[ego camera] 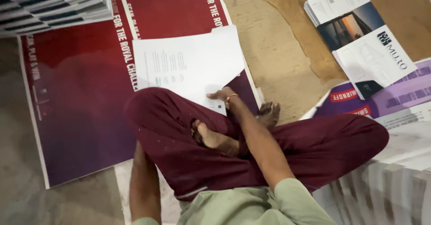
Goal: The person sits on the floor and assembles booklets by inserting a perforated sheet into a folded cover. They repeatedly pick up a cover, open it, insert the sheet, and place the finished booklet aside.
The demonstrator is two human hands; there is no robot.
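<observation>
A: Sheet (188,65), white with faint print, lies flat on the red poster (81,99) on the floor, just past the person's crossed legs (188,139).

B: And the right hand (221,94)?

A: The arm reaches forward across the lap, forearm running up and left, wrist with a thin bangle (231,97). The hand rests on the sheet's near right corner, fingers pressing or pinching the edge; I can't quite tell which, since the knee hides part of it.

B: So the grip sits where on the sheet?

A: At its lower right, the rest of the paper spreading up and left from the fingers.

B: Its lie?

A: Long axis runs left to right, tilted slightly, right end higher.

B: Left hand?

A: Arm hangs straight down beside the left knee; the hand itself is hidden, grip unknowable.
</observation>
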